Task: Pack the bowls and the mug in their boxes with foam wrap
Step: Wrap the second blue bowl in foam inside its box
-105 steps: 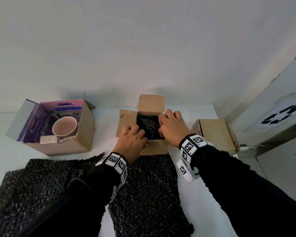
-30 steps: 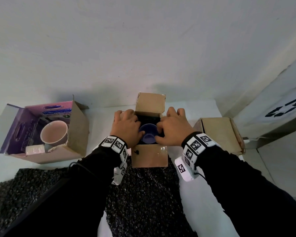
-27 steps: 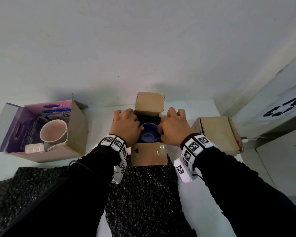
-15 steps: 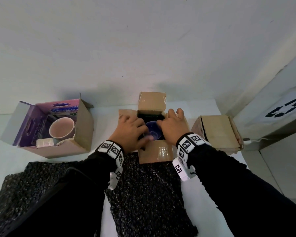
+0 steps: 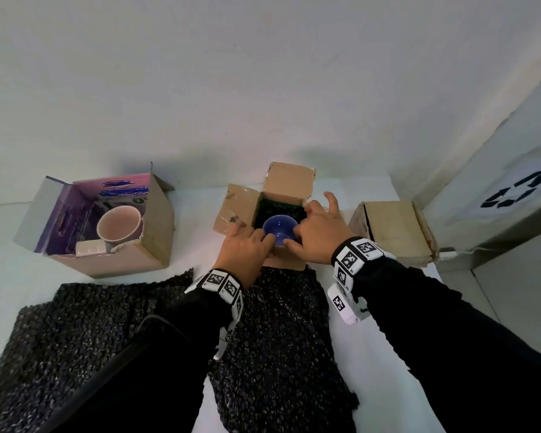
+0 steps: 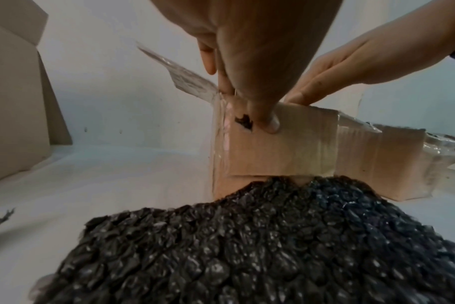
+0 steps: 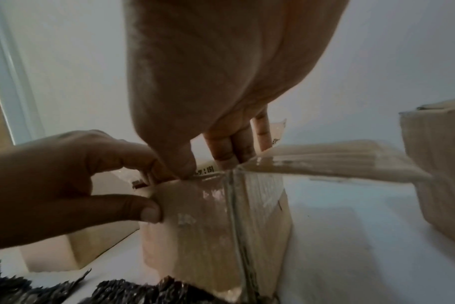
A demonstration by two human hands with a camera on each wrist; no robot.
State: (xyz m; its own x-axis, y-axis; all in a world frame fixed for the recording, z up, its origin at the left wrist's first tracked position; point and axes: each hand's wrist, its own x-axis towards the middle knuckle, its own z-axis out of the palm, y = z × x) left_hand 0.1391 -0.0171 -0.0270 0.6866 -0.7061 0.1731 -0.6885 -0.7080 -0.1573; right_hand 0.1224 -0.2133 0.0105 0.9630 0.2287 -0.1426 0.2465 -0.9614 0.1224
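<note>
Purple box (image 5: 85, 226): stands open at the left of the tabletop (image 5: 197, 232), well apart from both hands, with the pink mug (image 5: 119, 225) bare inside it.
Foam wrap (image 5: 75, 332): two dark sheets lie flat along the near edge; one runs up to the middle box.
Left hand (image 5: 244, 248): reaches forward, thumb (image 6: 269, 123) pressed on the outer front wall, fingers curled over the rim towards the bowl; it pinches the near wall of the box.
Middle carton (image 5: 289, 182): flaps spread open, lined with dark foam; the blue bowl (image 5: 278, 228) sits inside, uncovered on top.
Right hand (image 5: 319, 235): arched over the right rim, thumb beside the bowl, fingers dipping inside, index lifted; whether it grips the bowl I cannot tell.
Closed carton (image 5: 394, 231): stands at the right, just beside the right wrist.
Risk: the bowl probably rides high or tilted on bunched foam, so forcing it down could chip it or split the taped wall.
Risk: closing the flaps now would likely leave the bowl's top unpadded.
</note>
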